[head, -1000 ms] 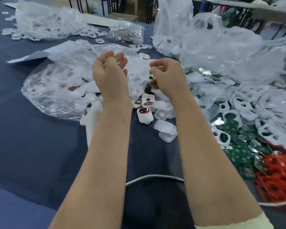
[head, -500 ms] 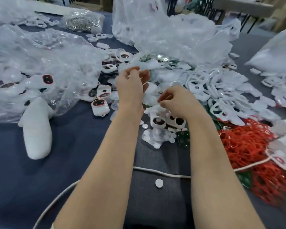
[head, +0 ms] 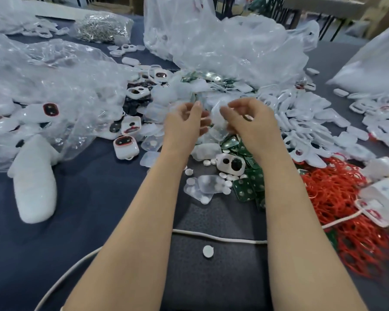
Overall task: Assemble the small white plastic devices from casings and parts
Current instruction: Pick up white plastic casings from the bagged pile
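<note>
Your right hand (head: pixel 249 124) pinches a translucent white plastic cover (head: pixel 218 118); your curled left hand's (head: pixel 184 125) grip, I cannot tell. Pinched loosely, it could drop among the white plastic casings (head: pixel 312 122).

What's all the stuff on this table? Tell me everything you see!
clear plastic bags: several, see-through, left and back
bag of metal bits: one, silvery, back left
white casings: big pile, white, right of the hands
white devices: a few, white with dark red-rimmed windows, left of the hands
circuit boards: many, green, below the right hand
red rings: a heap, red, near right
small discs: several, white, by the boards; one alone near the cord
cord: one, white, across the near edge
soft bundle: one, white, left
clear piece: one, see-through, between the hands
cloth: one, dark blue, over the table
left hand: fingers curled beside the clear piece
right hand: holding the clear piece
</note>
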`<state>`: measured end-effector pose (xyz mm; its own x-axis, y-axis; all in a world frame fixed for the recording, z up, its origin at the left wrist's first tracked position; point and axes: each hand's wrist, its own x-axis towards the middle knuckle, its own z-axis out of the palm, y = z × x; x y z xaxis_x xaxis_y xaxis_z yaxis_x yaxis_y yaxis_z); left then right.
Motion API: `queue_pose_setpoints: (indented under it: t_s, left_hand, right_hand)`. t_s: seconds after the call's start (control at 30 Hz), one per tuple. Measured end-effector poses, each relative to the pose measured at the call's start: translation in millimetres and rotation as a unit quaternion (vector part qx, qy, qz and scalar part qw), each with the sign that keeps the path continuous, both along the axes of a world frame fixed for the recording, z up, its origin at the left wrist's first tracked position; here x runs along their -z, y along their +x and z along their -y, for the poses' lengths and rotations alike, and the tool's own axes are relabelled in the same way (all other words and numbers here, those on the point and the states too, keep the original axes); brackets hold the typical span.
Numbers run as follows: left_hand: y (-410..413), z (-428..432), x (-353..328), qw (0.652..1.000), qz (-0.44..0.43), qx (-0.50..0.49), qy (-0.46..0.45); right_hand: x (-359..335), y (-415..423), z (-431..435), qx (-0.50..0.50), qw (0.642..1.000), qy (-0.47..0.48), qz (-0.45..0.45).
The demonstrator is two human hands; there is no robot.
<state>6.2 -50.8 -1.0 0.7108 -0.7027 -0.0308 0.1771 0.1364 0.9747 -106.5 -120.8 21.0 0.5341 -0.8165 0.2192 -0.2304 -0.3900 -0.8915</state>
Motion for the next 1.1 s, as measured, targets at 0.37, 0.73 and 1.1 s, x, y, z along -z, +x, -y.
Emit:
queue_pose_setpoints:
  t_s: [0.37,0.73,1.1]
  left_hand:
    - [-17,1,-3,0.996,-0.030,0.068,0.050]
    - [-59,29,-19,0.981,-0.149,0.091,0.085]
    - [-75,36,-18,0.973,-0.145,0.166,0.065]
  right_hand:
    - [-5,-13,1,0.025,0.990,-0.072,-0.114]
    - [-3,-99,16,0.194,0.922,-0.002,-0.335]
    - [15,-86,28,0.228,0.934,-0.067,-0.265]
